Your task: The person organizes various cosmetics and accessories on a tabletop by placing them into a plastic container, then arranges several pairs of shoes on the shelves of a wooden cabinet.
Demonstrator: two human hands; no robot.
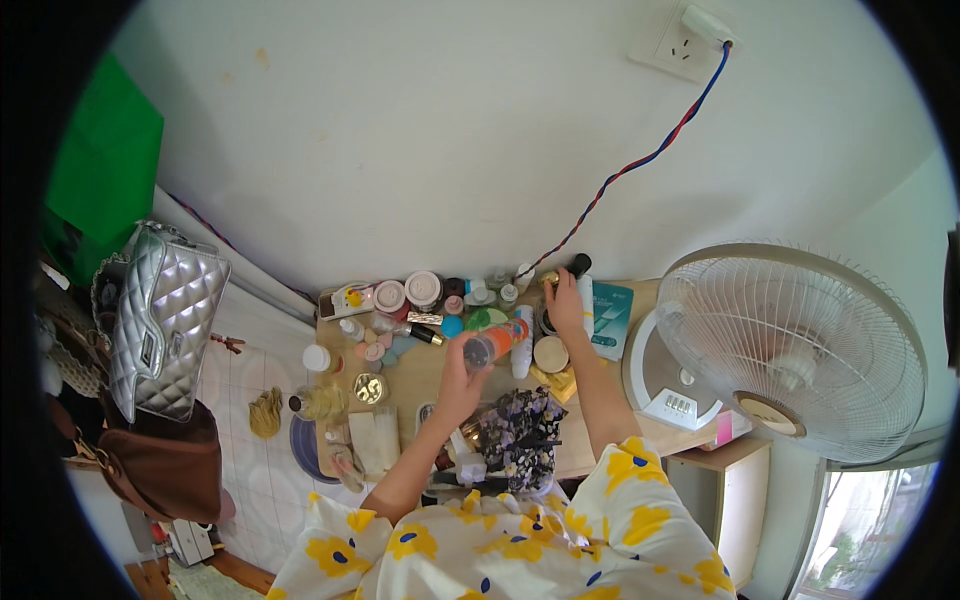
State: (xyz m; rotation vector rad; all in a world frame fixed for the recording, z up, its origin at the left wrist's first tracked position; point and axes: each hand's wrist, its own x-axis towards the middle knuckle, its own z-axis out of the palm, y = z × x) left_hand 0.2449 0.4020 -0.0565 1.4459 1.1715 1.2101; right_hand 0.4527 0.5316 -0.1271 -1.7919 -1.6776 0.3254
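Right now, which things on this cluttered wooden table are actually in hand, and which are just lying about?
In hand: clear bottle with orange label, held by left hand; right hand on small gold-capped item.

Lying about: white round jar, teal box, white electric fan, silver quilted handbag.

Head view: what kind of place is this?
Likely a home bedroom or dressing corner: a small wooden table crowded with cosmetic jars and bottles, a silver quilted handbag hanging at left, a white electric fan.

One head cam, fisheye, looks steeply down from above onto cluttered table (pixel 420 375) at frame centre; wall fills upper frame, fan (pixel 795 340) at right. Mid-range, no 2nd view.
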